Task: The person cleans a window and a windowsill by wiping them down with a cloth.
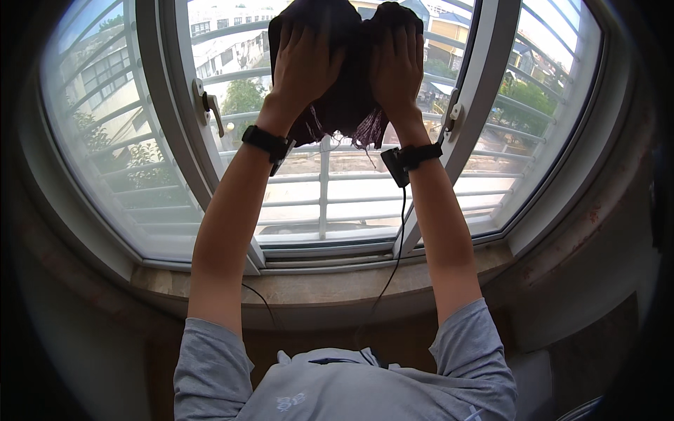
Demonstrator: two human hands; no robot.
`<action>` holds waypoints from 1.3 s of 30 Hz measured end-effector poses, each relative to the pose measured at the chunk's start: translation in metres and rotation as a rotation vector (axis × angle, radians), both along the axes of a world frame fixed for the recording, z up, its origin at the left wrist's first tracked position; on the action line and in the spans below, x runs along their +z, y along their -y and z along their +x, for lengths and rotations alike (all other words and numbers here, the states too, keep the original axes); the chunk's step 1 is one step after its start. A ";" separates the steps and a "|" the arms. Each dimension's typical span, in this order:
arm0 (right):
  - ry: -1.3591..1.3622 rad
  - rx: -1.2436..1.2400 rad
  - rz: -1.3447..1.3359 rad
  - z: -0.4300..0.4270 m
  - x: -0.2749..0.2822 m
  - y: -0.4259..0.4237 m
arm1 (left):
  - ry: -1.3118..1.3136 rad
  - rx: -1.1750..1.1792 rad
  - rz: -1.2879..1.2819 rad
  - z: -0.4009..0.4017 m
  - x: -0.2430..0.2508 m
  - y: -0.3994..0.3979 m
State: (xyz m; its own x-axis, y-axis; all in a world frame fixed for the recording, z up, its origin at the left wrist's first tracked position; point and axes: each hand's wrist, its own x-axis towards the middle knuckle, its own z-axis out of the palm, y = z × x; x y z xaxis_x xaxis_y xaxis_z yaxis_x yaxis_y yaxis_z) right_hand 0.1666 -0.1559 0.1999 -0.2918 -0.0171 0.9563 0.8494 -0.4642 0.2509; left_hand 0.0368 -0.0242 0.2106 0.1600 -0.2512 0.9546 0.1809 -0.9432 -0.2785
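A dark cloth point(350, 89) with a frayed lower edge hangs in front of the open middle part of the window. My left hand point(305, 66) lies on its left part, the back of the hand towards me and the fingers pointing up. On the cloth's right part is my right hand point(397, 68), also with its back towards me. The cloth bunches above the fingertips of both hands; whether the hands grip it cannot be told. Each wrist wears a black strap with a small device.
White window frames point(492, 100) with a left handle point(211, 108) and a right handle point(453, 117) flank the cloth. Horizontal metal bars point(295, 202) run outside. Below is a stone sill point(337, 284). A thin black cable point(403, 226) trails down from the right wrist device.
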 end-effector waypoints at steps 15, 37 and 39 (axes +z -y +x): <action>-0.438 0.205 0.060 0.020 -0.146 0.045 | -0.265 -0.105 0.088 0.065 -0.128 0.065; -0.198 -0.148 0.058 -0.045 -0.014 -0.033 | 0.097 0.142 -0.195 -0.007 -0.014 -0.007; -0.205 -0.094 -0.032 -0.059 -0.035 -0.050 | 0.097 0.154 -0.233 -0.014 -0.030 -0.029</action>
